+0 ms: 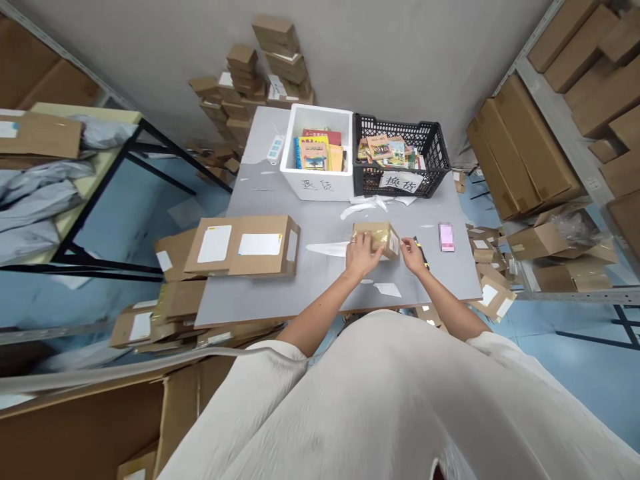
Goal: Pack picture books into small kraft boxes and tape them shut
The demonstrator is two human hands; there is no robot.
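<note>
A small brown carton (pixel 383 235) sits just right of the middle of the frame, with glossy tape across it and a white label on its right end. The left hand (pixel 363 255) lies over its left part, fingers bent; whether it grips or only presses, I cannot tell. The right hand (pixel 413 256) is curled just beside the labelled end, thumb and fingers close together; whether they pinch anything is unclear. A yellow-and-black cutter (pixel 423 252) lies partly hidden beside the right hand, and a phone (pixel 447 237) with a pinkish screen is farther right. Torn white paper (pixel 387 289) lies around the carton on the grey surface (pixel 320 287). Left of centre, larger cartons (pixel 235 245) bear white labels whose print is too small to read. Behind the work, a white box (pixel 310 177) and a black crate (pixel 367 181) stand side by side, both holding colourful books; the white box is handwritten 退货, while the crate's paper sign reads 换货. Brown cartons (pixel 280 40) are stacked against the wall at upper left of centre, and a loaded rack (pixel 550 100) fills the upper right.
</note>
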